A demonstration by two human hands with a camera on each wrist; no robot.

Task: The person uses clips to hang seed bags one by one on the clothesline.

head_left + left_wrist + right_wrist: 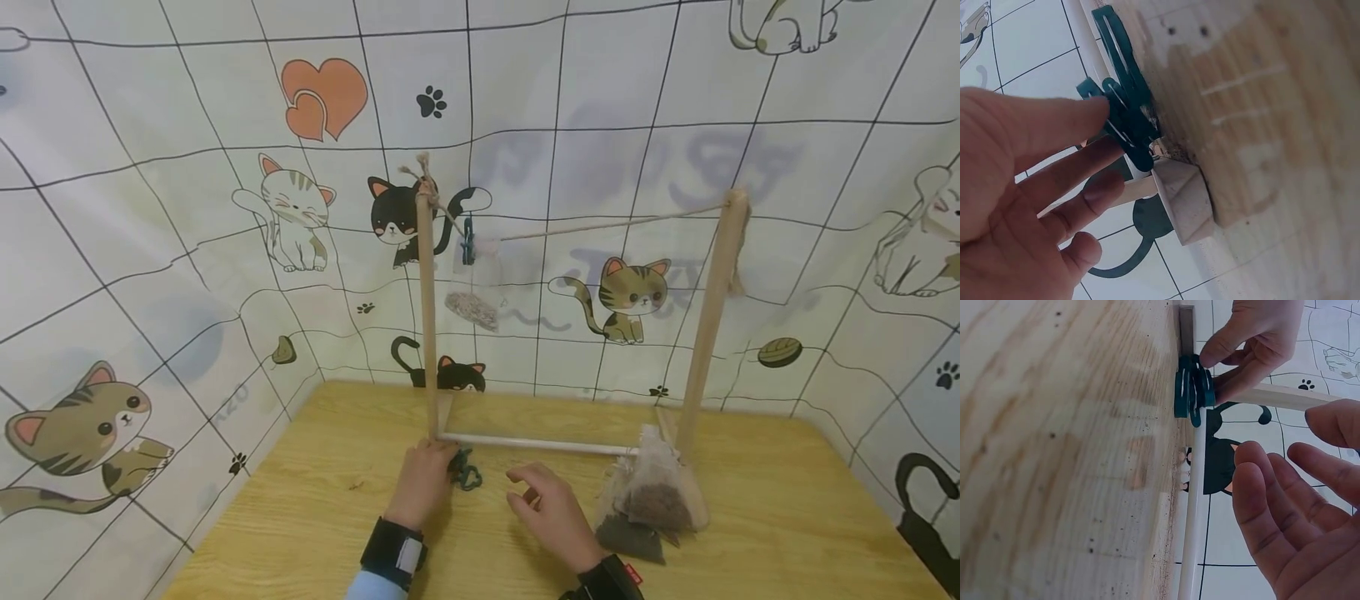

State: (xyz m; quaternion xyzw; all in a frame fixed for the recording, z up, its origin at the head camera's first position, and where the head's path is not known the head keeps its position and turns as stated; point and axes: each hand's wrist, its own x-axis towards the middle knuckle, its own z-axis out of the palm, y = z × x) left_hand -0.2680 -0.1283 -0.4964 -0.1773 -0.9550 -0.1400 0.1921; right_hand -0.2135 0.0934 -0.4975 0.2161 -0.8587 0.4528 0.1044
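Observation:
A small heap of dark green clothespins (468,472) lies on the wooden table near the frame's left foot. My left hand (423,483) is at the heap's left side. In the left wrist view, the left thumb and index finger pinch one of the clothespins (1127,128); which one moves with them I cannot tell. My right hand (553,510) hovers to the right of the heap, its fingers loosely bent around nothing. The right wrist view shows that hand (1300,525) apart from the clothespins (1193,390).
A wooden frame post (427,308) and a right post (708,325) carry a sagging string (615,226). One clothespin (468,242) holds a clear bag (472,308) on it. Bags of dark contents (656,504) stand at the right foot. A white rod (540,444) joins the posts low down.

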